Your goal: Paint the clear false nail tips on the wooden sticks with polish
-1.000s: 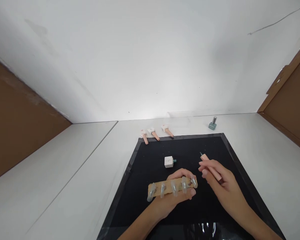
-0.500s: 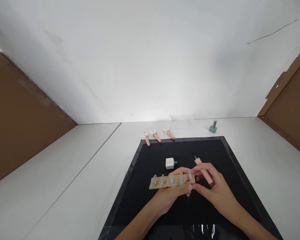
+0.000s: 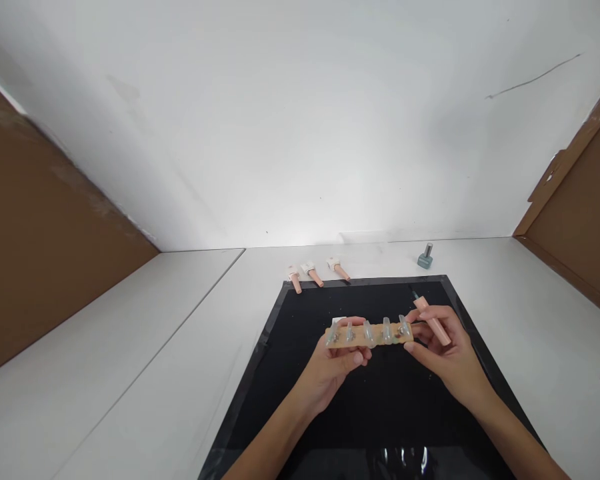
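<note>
**Strip held crosswise between both hands, brush cap at its right end**

The wooden strip (image 3: pixel 369 334) carrying five clear nail tips lies with its long axis running left to right, level, lifted above the black mat (image 3: pixel 300 373). The left hand (image 3: pixel 330 373) grips it from below and behind near its left end, fingers curled around the strip. The right hand (image 3: pixel 443 353) meets the strip's right end, thumb and forefinger pinching close to the last nail tip, while the same hand holds a pink brush cap (image 3: pixel 431 321) that slants up and away, its dark brush tip pointing beyond the strip. So the strip spans the gap between the hands, touching both; the brush sits just beyond its right end, nearer the right hand. Three pink bottles (image 3: pixel 315 272) lie beyond the hands off the mat's far edge, and a teal bottle (image 3: pixel 425 257) stands beyond the right hand.
</note>
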`<action>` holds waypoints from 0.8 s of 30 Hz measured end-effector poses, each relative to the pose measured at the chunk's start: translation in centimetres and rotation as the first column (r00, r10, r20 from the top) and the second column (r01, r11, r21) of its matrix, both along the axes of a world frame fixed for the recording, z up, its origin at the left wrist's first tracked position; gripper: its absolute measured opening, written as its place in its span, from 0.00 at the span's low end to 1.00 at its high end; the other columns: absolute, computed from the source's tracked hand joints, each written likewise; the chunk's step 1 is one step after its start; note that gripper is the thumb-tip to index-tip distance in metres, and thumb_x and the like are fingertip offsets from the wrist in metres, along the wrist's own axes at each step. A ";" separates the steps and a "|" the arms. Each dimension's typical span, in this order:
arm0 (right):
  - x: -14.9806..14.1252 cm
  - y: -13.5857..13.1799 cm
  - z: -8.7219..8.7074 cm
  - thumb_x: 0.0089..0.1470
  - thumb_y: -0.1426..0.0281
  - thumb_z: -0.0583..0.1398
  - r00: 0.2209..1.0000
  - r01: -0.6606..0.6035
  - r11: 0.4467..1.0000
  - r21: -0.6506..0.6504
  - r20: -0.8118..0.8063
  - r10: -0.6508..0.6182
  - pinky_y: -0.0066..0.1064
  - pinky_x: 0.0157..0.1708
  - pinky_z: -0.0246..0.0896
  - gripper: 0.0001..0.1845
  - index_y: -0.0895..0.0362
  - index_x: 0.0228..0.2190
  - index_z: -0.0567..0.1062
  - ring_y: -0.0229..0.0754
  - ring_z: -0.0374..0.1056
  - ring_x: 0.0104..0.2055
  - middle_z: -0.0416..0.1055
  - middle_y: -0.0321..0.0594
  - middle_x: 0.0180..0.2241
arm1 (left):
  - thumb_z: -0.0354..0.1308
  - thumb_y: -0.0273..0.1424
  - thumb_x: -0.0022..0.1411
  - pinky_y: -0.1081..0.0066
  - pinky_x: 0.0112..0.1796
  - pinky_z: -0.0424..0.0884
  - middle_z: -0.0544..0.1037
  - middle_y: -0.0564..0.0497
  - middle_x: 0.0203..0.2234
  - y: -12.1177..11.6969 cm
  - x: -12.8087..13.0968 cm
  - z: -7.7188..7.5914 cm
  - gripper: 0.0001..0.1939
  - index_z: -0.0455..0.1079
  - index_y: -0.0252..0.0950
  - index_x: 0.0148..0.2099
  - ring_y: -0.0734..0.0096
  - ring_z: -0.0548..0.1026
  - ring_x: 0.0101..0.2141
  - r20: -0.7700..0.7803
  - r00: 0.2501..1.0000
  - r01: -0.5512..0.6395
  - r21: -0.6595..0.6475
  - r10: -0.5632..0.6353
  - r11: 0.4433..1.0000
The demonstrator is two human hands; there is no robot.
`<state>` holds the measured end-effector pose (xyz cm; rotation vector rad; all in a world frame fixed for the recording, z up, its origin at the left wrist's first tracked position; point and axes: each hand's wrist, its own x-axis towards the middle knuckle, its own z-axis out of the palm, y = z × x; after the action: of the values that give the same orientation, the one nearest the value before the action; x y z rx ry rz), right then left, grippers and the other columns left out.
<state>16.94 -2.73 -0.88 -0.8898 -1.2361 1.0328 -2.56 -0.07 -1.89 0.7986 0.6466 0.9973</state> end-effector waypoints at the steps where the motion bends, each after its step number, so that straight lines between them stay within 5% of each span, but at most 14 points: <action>1: 0.3 0.1 0.0 0.49 0.65 0.67 1.000 -0.008 1.000 -0.004 0.001 0.008 0.33 0.38 0.72 0.13 0.50 0.35 0.69 0.39 0.75 0.33 0.72 0.35 0.36 | 0.74 0.31 0.38 0.75 0.29 0.67 0.74 0.55 0.22 0.0 -0.2 0.1 0.24 0.72 0.37 0.40 0.75 0.72 0.26 -0.015 1.000 -0.019 0.007 0.019 1.000; 7: 2.8 0.8 0.2 0.48 0.65 0.67 0.994 -0.079 0.996 -0.048 0.077 0.083 0.34 0.39 0.71 0.14 0.50 0.35 0.68 0.39 0.74 0.34 0.72 0.35 0.36 | 0.73 0.31 0.38 0.74 0.29 0.67 0.73 0.55 0.22 0.5 -0.2 0.5 0.19 0.71 0.36 0.33 0.74 0.71 0.25 -0.176 0.977 -0.097 0.119 0.117 0.988; 13: 4.3 1.1 0.9 0.49 0.74 0.64 0.961 -0.125 0.986 -0.109 0.232 0.147 0.34 0.39 0.69 0.13 0.49 0.35 0.68 0.39 0.73 0.35 0.71 0.34 0.36 | 0.68 0.30 0.47 0.71 0.33 0.67 0.72 0.52 0.29 1.1 -0.7 -0.3 0.11 0.70 0.36 0.34 0.69 0.71 0.32 -0.427 0.884 0.008 0.416 0.188 0.909; 18: 5.0 1.6 1.1 0.48 0.77 0.61 0.842 -0.137 0.971 -0.195 0.493 0.218 0.35 0.38 0.67 0.12 0.50 0.35 0.68 0.42 0.71 0.36 0.71 0.34 0.34 | 0.66 0.27 0.47 0.66 0.38 0.66 0.72 0.49 0.34 2.0 -0.7 -0.7 0.08 0.72 0.37 0.32 0.63 0.69 0.37 -0.626 0.709 0.142 0.579 0.326 0.803; 24: 5.2 2.2 0.4 0.48 0.77 0.59 0.704 -0.147 0.959 -0.241 0.655 0.273 0.33 0.39 0.65 0.12 0.51 0.32 0.64 0.44 0.71 0.41 0.68 0.33 0.31 | 0.66 0.27 0.46 0.56 0.46 0.61 0.72 0.48 0.38 2.4 -0.5 -1.8 0.08 0.73 0.39 0.31 0.55 0.66 0.44 -0.801 0.450 0.341 0.563 0.396 0.753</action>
<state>22.13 -0.52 -0.44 -1.3656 -1.9320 1.0317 -3.04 2.35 -3.66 2.0863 1.2554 0.7462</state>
